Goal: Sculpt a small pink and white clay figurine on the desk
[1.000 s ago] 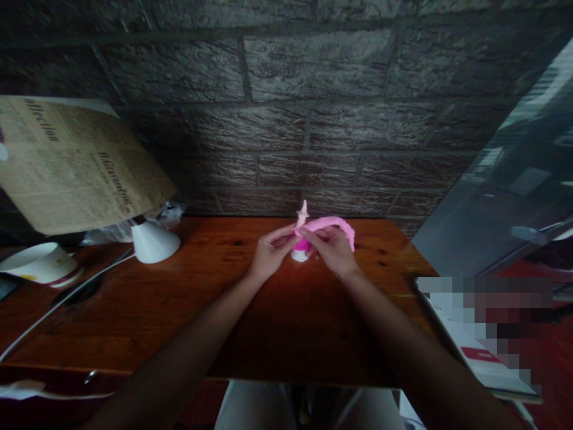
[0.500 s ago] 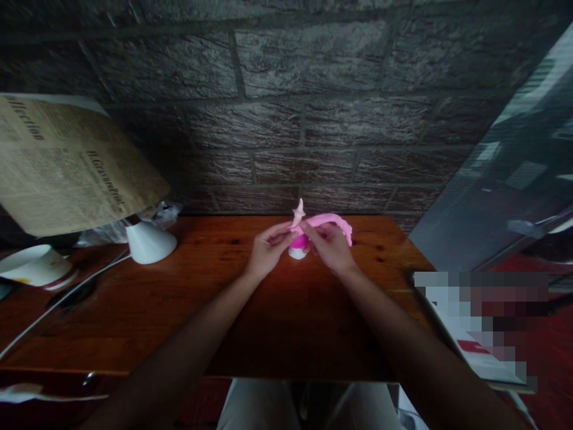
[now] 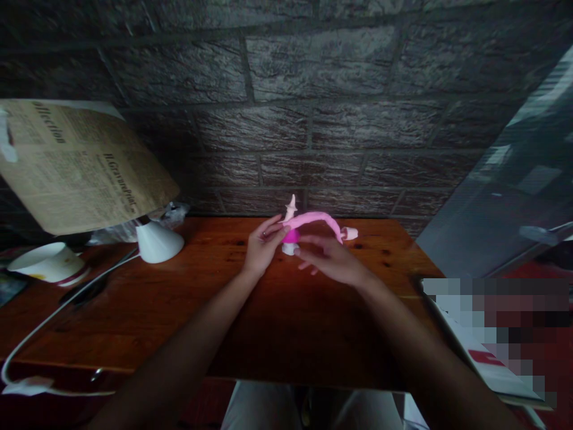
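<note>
A small pink clay-like figure point(image 3: 290, 236) stands over the wooden table in front of me. It has a pale pointed top piece, a magenta middle and a white base point(image 3: 290, 249). From it a long pink strip point(image 3: 316, 217) arches to the right, with a pale pink cup-shaped piece point(image 3: 350, 233) at its far end. My left hand point(image 3: 260, 248) pinches the figure from the left, thumb on its near side. Just right of the white base, my right hand point(image 3: 333, 260) has its fingers apart and holds nothing; whether a fingertip touches the base I cannot tell.
On the left of the wooden table point(image 3: 188, 298) stand a lamp with a newsprint shade point(image 3: 85, 167) and white base, and a paper cup point(image 3: 49, 263). A white cord point(image 3: 67, 316) crosses there. A stone-block wall point(image 3: 277, 125) rises behind. A partly pixelated white-surfaced object point(image 3: 483, 358) lies right.
My right hand has let go of the pink strip and drawn down and open beside the base. The cup-shaped piece at the strip's end now shows. My left hand keeps its hold.
</note>
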Demonstrator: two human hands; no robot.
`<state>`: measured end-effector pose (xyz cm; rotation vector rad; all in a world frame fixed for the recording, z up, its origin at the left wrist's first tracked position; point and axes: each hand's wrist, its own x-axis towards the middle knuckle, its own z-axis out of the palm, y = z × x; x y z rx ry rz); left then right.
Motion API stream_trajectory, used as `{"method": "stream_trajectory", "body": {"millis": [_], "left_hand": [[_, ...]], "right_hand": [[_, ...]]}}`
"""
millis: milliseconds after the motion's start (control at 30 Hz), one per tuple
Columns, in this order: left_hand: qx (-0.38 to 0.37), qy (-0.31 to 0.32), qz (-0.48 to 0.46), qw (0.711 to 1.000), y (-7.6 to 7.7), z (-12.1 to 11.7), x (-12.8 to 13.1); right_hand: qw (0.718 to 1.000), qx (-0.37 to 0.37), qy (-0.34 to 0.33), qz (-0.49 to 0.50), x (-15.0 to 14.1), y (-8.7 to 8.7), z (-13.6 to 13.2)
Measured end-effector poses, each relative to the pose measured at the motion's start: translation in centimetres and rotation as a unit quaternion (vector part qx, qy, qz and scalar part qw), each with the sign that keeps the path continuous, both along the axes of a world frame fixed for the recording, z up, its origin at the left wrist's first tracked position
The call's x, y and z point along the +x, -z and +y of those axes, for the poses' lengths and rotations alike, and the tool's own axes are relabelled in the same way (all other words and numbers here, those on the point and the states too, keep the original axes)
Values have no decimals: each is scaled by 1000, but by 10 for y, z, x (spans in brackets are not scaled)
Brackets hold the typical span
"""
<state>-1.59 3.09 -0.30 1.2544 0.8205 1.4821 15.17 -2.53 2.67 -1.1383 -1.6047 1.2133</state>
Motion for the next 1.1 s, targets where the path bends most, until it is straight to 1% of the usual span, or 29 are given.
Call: {"method": "stream_trajectory", "body": {"millis": [100,233,267,300,333,400,433,467,567,633,700,867,967,1033,1100], "left_hand": [[-11,-4,1,1000,0,0,0],[-24,-11,-1,1000,-1,1,1],[-25,-11,-1,1000,-1,1,1],[-25,-11,0,1000,-1,1,0],[-23,-11,2,1000,-1,1,0],[-20,-10,6,1000,0,1,0],[-18,-8,6,1000,0,1,0],[-15,-8,6,1000,1,1,0],[-7,-1,5,1000,2,0,2],[1,7,7,1000,3,-1,4],[9,13,10,1000,3,-1,5],[10,16,11,1000,3,-1,4],[12,17,14,1000,4,-1,4],[13,16,16,1000,4,-1,5],[16,14,17,1000,5,0,6]], "right_hand": [[1000,-9,-23,-8,2,-5,-5],[995,-49,-77,-44,19,-21,-7],[996,-29,-70,-46,24,-25,-7],[999,10,-35,-30,30,-28,-5],[998,53,24,-5,36,-30,-3],[983,128,134,14,45,-28,3],[973,151,173,2,48,-26,6],[966,162,198,-20,50,-22,9],[954,177,213,-114,51,-10,16],[940,197,240,-141,49,-5,19],[933,206,259,-142,47,-2,20],[944,181,257,-100,44,-3,18],[949,163,255,-91,43,-4,17],[951,142,260,-93,45,-5,16],[960,108,242,-87,48,-4,17]]}}
